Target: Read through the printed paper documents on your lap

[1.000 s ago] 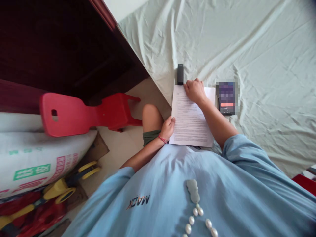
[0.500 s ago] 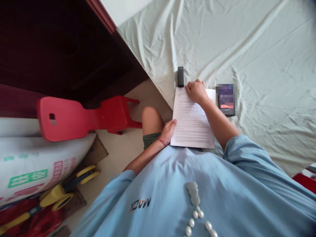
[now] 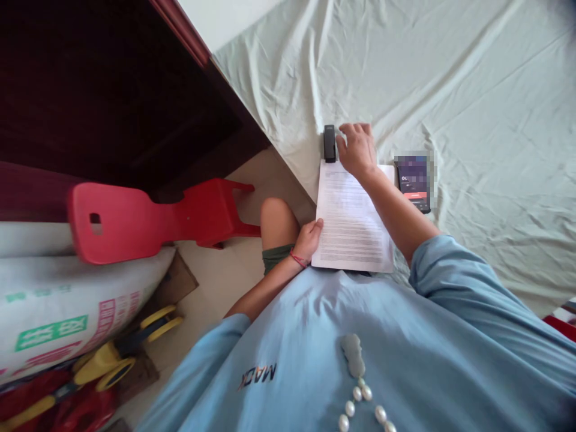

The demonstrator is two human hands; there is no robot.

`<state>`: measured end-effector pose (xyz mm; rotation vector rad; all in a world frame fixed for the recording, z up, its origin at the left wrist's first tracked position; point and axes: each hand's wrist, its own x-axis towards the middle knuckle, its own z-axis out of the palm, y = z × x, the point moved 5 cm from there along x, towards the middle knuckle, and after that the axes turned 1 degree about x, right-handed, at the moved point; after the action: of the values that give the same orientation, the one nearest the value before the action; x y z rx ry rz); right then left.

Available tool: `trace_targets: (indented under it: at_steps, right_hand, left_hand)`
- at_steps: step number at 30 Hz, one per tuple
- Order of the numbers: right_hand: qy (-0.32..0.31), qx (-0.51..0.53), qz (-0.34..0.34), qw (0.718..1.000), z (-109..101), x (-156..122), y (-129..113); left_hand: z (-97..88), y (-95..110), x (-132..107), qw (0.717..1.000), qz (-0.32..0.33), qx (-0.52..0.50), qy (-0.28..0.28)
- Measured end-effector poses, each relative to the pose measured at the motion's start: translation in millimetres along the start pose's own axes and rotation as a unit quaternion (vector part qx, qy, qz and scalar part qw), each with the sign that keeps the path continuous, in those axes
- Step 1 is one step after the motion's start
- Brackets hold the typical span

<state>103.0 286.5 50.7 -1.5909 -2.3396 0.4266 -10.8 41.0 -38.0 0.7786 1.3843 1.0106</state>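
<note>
A printed sheet of paper (image 3: 348,225) lies at the near edge of a pale green bedsheet (image 3: 450,78). My left hand (image 3: 308,240) grips the sheet's lower left edge, thumb on top. My right hand (image 3: 357,148) has its fingers apart just past the paper's top edge, thumb beside a small black stapler (image 3: 329,143). Nothing shows in that hand. A phone (image 3: 414,182) with a lit screen lies right of the paper.
A red plastic stool (image 3: 148,217) lies tipped on the floor at left, by a dark wooden cabinet (image 3: 99,90). A printed white sack (image 3: 67,300) and yellow-handled tools (image 3: 121,354) sit at lower left. My bare knee (image 3: 276,219) is beside the bed edge.
My right hand has lifted off the top of the paper and moved up toward the black stapler, its fingers spreading. My left hand stays on the paper's edge.
</note>
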Motion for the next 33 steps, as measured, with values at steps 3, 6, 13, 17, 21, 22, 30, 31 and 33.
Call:
trace_targets:
  at_steps: [3,6,13,17,21,22,30,31,33]
  right_hand:
    - [0.0,0.011,-0.027,1.0,1.4,20.0,-13.4]
    - [-0.029,0.033,-0.035,0.998,13.5,40.1,-22.3]
    - [-0.097,0.043,-0.02,0.994,45.5,56.5,-25.7]
    - [-0.078,0.057,-0.034,0.995,48.7,50.6,-22.0]
    - [-0.046,0.066,-0.038,0.996,49.0,47.1,-19.1]
    - [-0.045,0.062,-0.038,0.996,49.6,46.5,-19.1]
    - [-0.044,0.051,0.002,0.998,39.8,47.7,-27.0]
    - [-0.041,0.056,0.016,0.997,33.2,47.2,-27.4]
    - [-0.014,0.071,0.031,0.997,14.0,41.2,-27.6]
  left_hand:
    - [-0.6,-0.6,-2.4,1.0,-0.011,0.001,0.004]
    - [0.4,-2.4,-3.2,0.999,-0.028,-0.015,-0.002]
    - [1.2,-7.1,-2.9,0.998,-0.045,-0.032,-0.004]
    - [1.2,-9.1,-3.8,0.997,-0.054,-0.048,-0.008]
    - [-0.7,-10.4,-4.3,0.997,-0.062,-0.044,0.0]
    - [-0.9,-10.8,-4.4,0.997,-0.063,-0.044,0.002]
    - [2.8,-10.9,-6.5,0.997,-0.057,-0.06,-0.001]
    - [2.1,-11.2,-7.4,0.997,-0.057,-0.058,-0.002]
    - [-1.3,-12.6,-9.5,0.997,-0.057,-0.05,0.001]
